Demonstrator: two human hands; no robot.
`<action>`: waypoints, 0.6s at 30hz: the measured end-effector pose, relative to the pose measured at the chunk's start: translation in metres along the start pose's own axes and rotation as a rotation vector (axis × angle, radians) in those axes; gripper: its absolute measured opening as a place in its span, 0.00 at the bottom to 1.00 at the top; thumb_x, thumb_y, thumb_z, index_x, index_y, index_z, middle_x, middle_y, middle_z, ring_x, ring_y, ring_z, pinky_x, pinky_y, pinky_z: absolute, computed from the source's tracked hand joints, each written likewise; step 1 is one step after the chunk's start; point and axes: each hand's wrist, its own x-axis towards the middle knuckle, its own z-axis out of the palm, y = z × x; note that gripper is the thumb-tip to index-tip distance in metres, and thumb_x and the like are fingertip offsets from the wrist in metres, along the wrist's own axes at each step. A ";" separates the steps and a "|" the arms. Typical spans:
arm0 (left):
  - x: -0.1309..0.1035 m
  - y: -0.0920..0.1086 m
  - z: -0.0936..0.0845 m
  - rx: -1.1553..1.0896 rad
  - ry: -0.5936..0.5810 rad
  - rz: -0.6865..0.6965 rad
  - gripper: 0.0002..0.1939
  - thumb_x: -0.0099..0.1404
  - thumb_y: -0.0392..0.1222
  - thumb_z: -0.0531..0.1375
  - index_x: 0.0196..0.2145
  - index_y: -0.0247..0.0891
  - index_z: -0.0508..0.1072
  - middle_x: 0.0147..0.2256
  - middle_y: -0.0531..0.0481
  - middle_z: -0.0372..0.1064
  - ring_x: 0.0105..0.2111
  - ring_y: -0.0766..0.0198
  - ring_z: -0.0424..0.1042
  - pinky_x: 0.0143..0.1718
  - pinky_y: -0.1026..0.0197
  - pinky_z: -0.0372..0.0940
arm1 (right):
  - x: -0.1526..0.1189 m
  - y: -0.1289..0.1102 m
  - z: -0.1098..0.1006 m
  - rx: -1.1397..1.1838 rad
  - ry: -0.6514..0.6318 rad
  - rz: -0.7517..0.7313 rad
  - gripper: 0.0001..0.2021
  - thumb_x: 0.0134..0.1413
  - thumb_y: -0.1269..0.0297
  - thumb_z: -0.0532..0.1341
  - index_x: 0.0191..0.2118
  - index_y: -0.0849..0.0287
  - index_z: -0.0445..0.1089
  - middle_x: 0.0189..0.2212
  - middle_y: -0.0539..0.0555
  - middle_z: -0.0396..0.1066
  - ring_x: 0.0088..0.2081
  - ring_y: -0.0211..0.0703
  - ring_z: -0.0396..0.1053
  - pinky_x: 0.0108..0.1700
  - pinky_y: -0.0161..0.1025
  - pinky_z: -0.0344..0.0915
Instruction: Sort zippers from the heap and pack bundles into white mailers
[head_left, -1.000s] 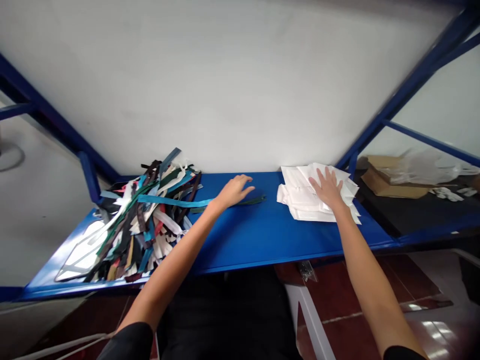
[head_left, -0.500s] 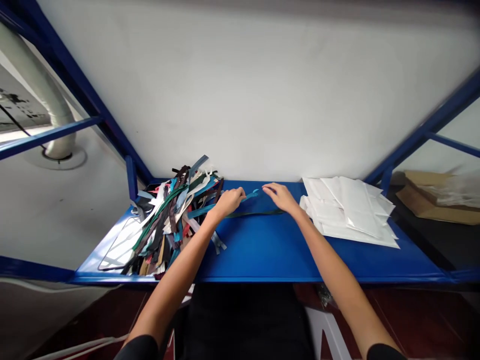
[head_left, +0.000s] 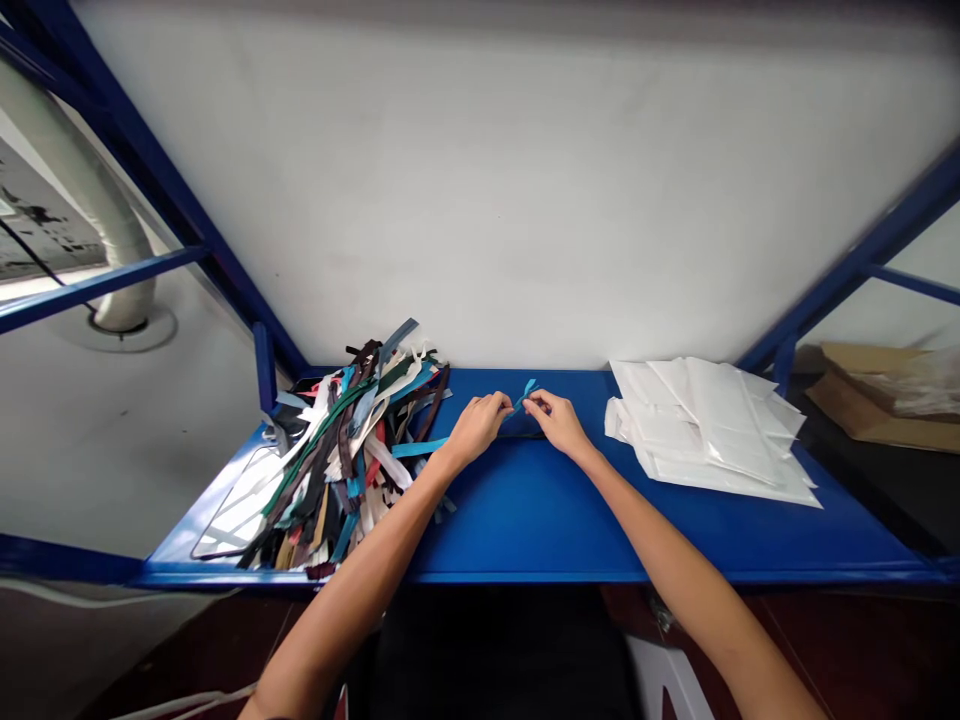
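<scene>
A turquoise zipper stretches from the pile side through my left hand, whose fingers pinch it. Its end sticks up between the hands, where my right hand grips it with thumb and fingers together. Under the hands a dark zipper lies on the blue table, partly hidden by them. To the left of my left hand is a heaped pile of zippers in many colours, white, green, brown, black and blue among them.
White plastic bags lie stacked on the right of the blue table. A white wall rises behind it, with blue frame bars at both sides. Beyond the right bar stands an open cardboard box.
My right hand has closed on the end of the turquoise zipper, which it was apart from before. My left hand has moved slightly right, and the two hands are closer together.
</scene>
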 end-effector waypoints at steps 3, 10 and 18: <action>-0.004 0.002 -0.006 -0.029 0.083 0.055 0.12 0.82 0.42 0.52 0.58 0.42 0.69 0.52 0.43 0.75 0.53 0.53 0.74 0.56 0.51 0.65 | -0.004 -0.007 -0.002 -0.040 0.042 -0.039 0.17 0.72 0.47 0.58 0.35 0.52 0.73 0.31 0.53 0.79 0.31 0.49 0.74 0.39 0.43 0.68; -0.007 0.012 -0.019 -0.399 0.175 0.133 0.18 0.78 0.54 0.58 0.55 0.41 0.77 0.52 0.43 0.70 0.46 0.58 0.74 0.49 0.57 0.71 | -0.025 -0.030 0.012 -0.489 -0.155 -0.192 0.16 0.75 0.58 0.53 0.42 0.54 0.78 0.45 0.61 0.81 0.38 0.55 0.79 0.38 0.43 0.66; -0.003 0.010 -0.029 -0.798 0.112 -0.010 0.20 0.70 0.59 0.67 0.35 0.37 0.80 0.36 0.48 0.73 0.32 0.64 0.69 0.36 0.61 0.66 | -0.028 -0.038 0.018 -0.018 -0.056 -0.175 0.19 0.77 0.51 0.52 0.40 0.53 0.76 0.35 0.55 0.76 0.34 0.48 0.71 0.39 0.42 0.65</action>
